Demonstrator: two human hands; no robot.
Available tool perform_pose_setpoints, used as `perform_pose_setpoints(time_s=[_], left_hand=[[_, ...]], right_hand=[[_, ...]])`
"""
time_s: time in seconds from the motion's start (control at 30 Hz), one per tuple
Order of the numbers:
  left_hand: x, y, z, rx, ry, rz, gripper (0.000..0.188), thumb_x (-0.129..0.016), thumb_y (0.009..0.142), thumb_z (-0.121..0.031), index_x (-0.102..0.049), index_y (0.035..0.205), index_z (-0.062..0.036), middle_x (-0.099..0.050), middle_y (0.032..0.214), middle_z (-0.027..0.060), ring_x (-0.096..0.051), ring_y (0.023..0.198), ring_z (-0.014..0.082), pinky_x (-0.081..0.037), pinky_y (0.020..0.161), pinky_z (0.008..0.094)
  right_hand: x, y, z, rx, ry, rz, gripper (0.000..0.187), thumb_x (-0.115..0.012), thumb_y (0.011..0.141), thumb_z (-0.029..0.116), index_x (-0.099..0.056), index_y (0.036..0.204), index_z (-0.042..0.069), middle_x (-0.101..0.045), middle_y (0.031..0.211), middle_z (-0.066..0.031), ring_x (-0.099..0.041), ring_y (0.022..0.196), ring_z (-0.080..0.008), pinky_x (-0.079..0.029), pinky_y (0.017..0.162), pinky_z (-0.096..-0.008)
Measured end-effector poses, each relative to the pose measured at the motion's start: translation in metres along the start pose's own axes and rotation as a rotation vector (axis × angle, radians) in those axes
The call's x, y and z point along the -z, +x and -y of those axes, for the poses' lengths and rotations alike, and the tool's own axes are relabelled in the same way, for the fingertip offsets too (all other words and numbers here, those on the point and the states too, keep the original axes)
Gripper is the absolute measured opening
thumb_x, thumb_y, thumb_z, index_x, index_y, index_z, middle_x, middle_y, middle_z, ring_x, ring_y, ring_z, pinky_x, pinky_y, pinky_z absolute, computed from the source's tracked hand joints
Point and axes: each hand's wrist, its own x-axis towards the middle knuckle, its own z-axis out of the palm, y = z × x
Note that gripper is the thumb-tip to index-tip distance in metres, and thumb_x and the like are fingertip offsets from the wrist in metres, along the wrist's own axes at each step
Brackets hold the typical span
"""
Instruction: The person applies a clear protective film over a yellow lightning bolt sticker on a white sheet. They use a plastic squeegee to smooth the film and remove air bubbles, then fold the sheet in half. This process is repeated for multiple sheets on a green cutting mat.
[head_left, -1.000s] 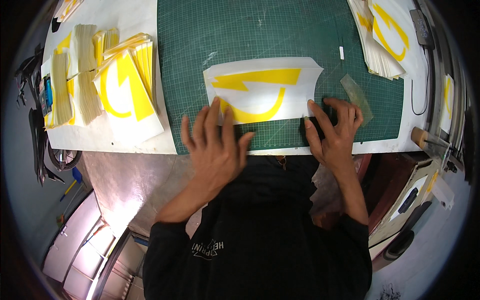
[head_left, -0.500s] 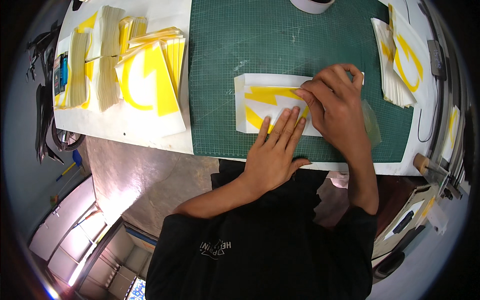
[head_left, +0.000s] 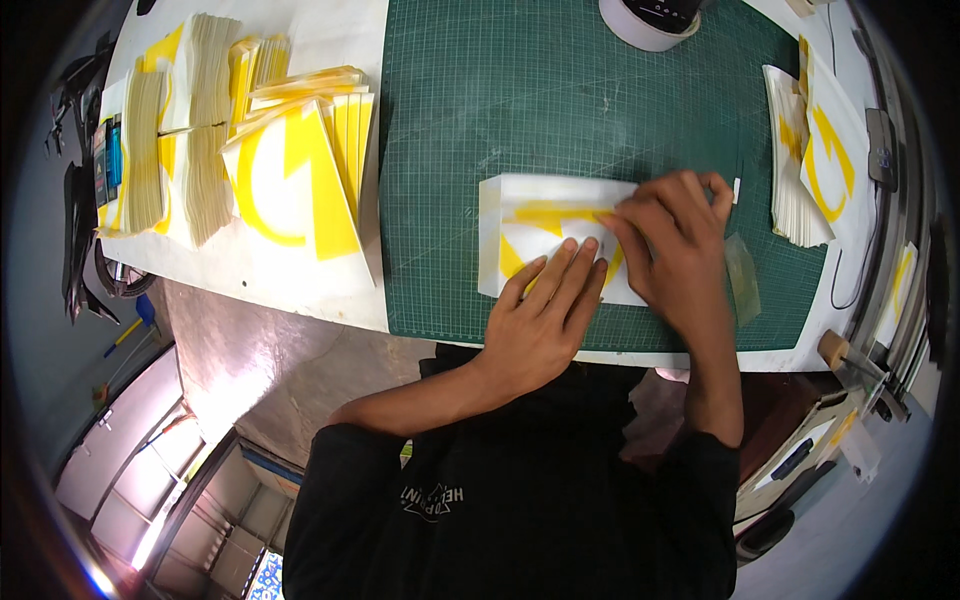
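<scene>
A white sheet with a yellow printed design [head_left: 520,256] lies on the green cutting mat [head_left: 480,100], close to the table's front edge. My left hand [head_left: 541,312] rests on its lower middle with fingers stretched out and pressing down. At its upper right, my right hand [head_left: 672,235] pinches the yellow-printed part between thumb and forefinger. The yellow band along the top looks narrow and blurred, as if its edge is raised. My right hand covers the sheet's right end. A translucent greenish piece [head_left: 743,280] lies on the mat beside my right wrist.
Stacks of yellow-and-white sheets [head_left: 208,90] stand on the white table at the left, with a fanned pile [head_left: 290,185] nearer the mat. More sheets [head_left: 800,150] lie at the right. A white tape roll [head_left: 648,30] sits at the far edge.
The view has shifted a little, so the table appears lower. The sheet's upper yellow area has become a thin strip beside my right fingertips. My left hand still presses the sheet.
</scene>
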Motion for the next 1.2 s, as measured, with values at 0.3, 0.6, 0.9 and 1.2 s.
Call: perform_pose_setpoints(time_s=[0.3, 0.6, 0.9, 1.2], left_hand=[[-0.004, -0.001, 0.001, 0.008, -0.052, -0.055, 0.034, -0.072, 0.093, -0.014, -0.077, 0.126, -0.0083, -0.067, 0.139, 0.0081, -0.059, 0.136, 0.0244, -0.047, 0.107, 0.0423], [-0.004, -0.006, 0.005, -0.028, -0.089, -0.037, 0.029, -0.066, 0.091, -0.017, -0.077, 0.114, -0.0041, -0.068, 0.132, 0.0126, -0.056, 0.141, 0.0287, -0.044, 0.111, 0.0467], [-0.004, -0.001, 0.002, 0.018, -0.130, -0.074, 0.026, -0.072, 0.089, -0.010, -0.078, 0.115, -0.0085, -0.068, 0.137, 0.0087, -0.059, 0.137, 0.0252, -0.046, 0.107, 0.0441], [-0.005, -0.002, 0.003, 0.005, -0.092, -0.057, 0.040, -0.061, 0.096, -0.018, -0.072, 0.132, -0.0025, -0.066, 0.141, 0.0115, -0.058, 0.138, 0.0259, -0.046, 0.107, 0.0393]], right_hand=[[0.012, 0.003, 0.014, 0.067, -0.025, 0.206, 0.028, -0.080, 0.085, 0.014, -0.075, 0.111, 0.007, -0.073, 0.121, -0.0073, -0.064, 0.112, -0.0261, -0.042, 0.106, -0.0535], [0.021, 0.026, 0.036, 0.097, -0.106, 0.277, 0.035, -0.079, 0.087, 0.018, -0.074, 0.119, 0.005, -0.067, 0.106, -0.0103, -0.062, 0.106, -0.0274, -0.043, 0.103, -0.0516], [-0.009, 0.025, 0.012, 0.055, -0.002, 0.206, 0.018, -0.081, 0.083, 0.014, -0.075, 0.096, 0.002, -0.065, 0.092, -0.0071, -0.063, 0.094, -0.0244, -0.046, 0.093, -0.0439], [-0.036, 0.019, 0.001, -0.020, 0.007, -0.031, 0.018, -0.084, 0.086, 0.018, -0.073, 0.093, 0.006, -0.062, 0.088, -0.0059, -0.061, 0.086, -0.0250, -0.041, 0.086, -0.0439]])
